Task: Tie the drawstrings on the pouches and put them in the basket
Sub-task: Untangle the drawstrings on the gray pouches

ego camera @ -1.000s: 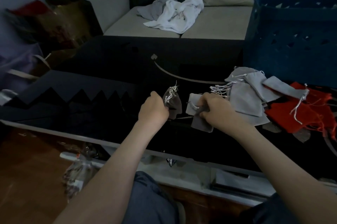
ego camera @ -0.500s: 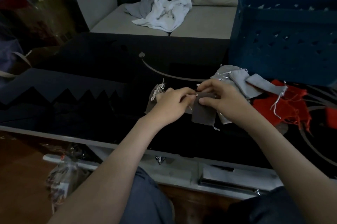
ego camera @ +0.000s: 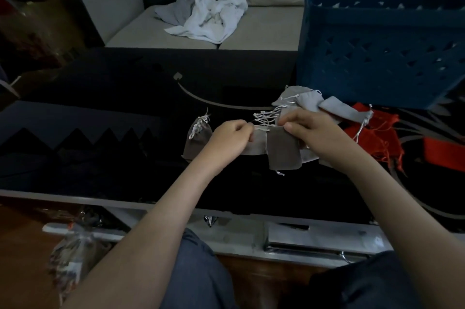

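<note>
**Both hands at work on a grey pouch's cord**

At the bottom of the frame the person's knees in dark trousers (ego camera: pixel 198 273) press up to the tabletop (ego camera: pixel 113 107), a black glossy surface with a pale front edge. In the lower left a crumpled plastic bag (ego camera: pixel 70 256) lies on the wooden floor.

Just above centre, the left hand (ego camera: pixel 227 139) has its grip closed, fingertips pinched on a white drawstring (ego camera: pixel 261 129) that runs to the right. The right hand (ego camera: pixel 318 132) has its grip clamped, thumb against fingers, on the top edge of a dark grey pouch (ego camera: pixel 284 151), which hangs down from it. A paler pouch (ego camera: pixel 255 145) lies between the two hands; in the dim light it is hard to say whether either hand holds it too.

Just left of the left hand, a tied pouch (ego camera: pixel 197 139) lies on the tabletop with its cord knotted on top. Behind the right hand lies a pile of grey pouches (ego camera: pixel 310 105), and to its right red pouches (ego camera: pixel 372 137) lie spread out. The blue basket (ego camera: pixel 382 57) stands at the upper right, just behind both piles. Farthest off, a white cloth (ego camera: pixel 211 20) lies bunched on a beige sofa (ego camera: pixel 266 29).
</note>
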{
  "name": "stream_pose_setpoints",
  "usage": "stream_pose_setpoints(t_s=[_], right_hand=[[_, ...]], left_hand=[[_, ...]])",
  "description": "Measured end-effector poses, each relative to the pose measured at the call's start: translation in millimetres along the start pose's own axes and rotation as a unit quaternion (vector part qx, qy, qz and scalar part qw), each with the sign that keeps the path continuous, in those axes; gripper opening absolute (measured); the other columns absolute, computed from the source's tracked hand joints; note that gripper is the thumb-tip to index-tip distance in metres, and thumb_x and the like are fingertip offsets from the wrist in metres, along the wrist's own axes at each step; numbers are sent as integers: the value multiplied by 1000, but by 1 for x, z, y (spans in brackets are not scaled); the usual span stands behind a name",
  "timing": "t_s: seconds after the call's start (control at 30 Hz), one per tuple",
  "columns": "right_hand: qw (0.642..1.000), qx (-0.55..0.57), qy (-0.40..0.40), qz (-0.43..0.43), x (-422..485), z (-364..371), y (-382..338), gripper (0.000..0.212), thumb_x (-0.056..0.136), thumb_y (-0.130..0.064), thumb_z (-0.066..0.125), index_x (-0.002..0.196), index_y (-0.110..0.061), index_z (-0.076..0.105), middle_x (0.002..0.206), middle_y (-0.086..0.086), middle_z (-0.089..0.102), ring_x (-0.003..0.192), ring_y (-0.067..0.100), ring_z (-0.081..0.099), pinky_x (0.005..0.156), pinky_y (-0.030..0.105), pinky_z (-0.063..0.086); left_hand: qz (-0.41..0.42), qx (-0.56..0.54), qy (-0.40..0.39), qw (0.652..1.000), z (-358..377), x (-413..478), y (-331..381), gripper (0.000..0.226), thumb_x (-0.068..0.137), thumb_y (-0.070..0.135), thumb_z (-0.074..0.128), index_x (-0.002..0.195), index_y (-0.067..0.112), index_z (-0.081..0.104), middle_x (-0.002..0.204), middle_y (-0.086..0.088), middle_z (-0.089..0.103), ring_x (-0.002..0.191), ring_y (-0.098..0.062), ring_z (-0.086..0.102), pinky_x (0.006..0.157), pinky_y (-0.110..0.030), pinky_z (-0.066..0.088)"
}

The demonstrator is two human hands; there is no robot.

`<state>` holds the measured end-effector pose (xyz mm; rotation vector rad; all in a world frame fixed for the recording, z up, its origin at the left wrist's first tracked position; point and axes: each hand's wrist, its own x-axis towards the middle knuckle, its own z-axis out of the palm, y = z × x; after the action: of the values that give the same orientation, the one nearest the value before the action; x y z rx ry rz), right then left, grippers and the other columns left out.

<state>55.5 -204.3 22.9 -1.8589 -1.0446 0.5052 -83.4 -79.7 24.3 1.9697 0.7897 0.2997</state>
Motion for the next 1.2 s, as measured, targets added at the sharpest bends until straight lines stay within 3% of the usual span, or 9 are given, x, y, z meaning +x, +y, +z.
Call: stream_pose_setpoints(t_s=[0.1,0.2,0.33,0.47,0.57,0.77,1.0,1.13,1.2], right_hand=[[1000,-15,0,-1,2,4,-5,18,96,-7,50,95,-13,66,72,-8,57,53,-3,49,55,13,41],[1000,15,-12,13,2,7,-9,18,96,-1,46,100,-7,63,72,-1,56,55,-1,51,57,11,44],[999,-9,-36,4,2,9,-12,13,94,-5,52,98,-8,64,80,10,62,75,14,56,78,31,51],[996,-63,-64,-20,2,11,-14,12,91,-14,60,101,-11,65,75,-10,60,70,-4,54,75,16,43],[994,-86,-70,-12,4,12,-12,14,90,-15,61,103,-13,65,80,-7,64,82,5,58,82,22,43],[993,-99,-57,-9,6,12,-10,15,94,-16,55,80,-16,62,68,-1,63,69,7,58,68,15,41],[996,-70,-48,-22,2,13,-15,22,94,-16,54,75,-9,62,58,-2,56,52,-4,48,59,7,37],[998,-62,-19,-10,2,10,-12,27,93,-14,55,66,-15,58,61,0,57,61,4,52,71,18,42],[998,-56,0,-3,-1,5,-13,28,92,-12,55,65,-13,57,58,-2,56,54,-3,49,62,9,39]], left_hand=[[-29,-36,38,998,-2,2,-1,45,99,33,42,59,18,57,86,-12,70,67,-12,55,76,-33,44],[-83,-103,49,990,-4,4,-1,43,101,31,40,61,17,51,70,0,66,54,-8,49,59,-24,41],[-147,-202,78,965,-5,6,-2,40,99,29,44,61,17,47,71,0,62,48,-7,47,47,-19,37],[-194,-353,69,913,-7,0,3,45,98,23,49,56,13,39,75,-10,66,36,-5,48,35,-14,33],[-202,-395,66,894,-7,-2,7,45,97,19,50,54,13,37,75,-11,66,43,-7,42,33,-14,30],[-163,-439,60,882,-15,-2,11,45,97,19,47,54,14,37,91,-10,72,43,-7,45,34,-16,28],[-137,-530,76,833,-24,-9,11,36,99,26,48,67,12,52,63,-2,65,42,-5,52,36,-15,36],[-79,-488,102,863,-23,-11,8,27,101,16,44,82,6,60,68,-1,63,51,-5,61,50,-14,48],[-68,-469,124,872,-25,-10,7,26,101,12,42,85,5,61,71,-2,62,53,-5,62,54,-14,50]])
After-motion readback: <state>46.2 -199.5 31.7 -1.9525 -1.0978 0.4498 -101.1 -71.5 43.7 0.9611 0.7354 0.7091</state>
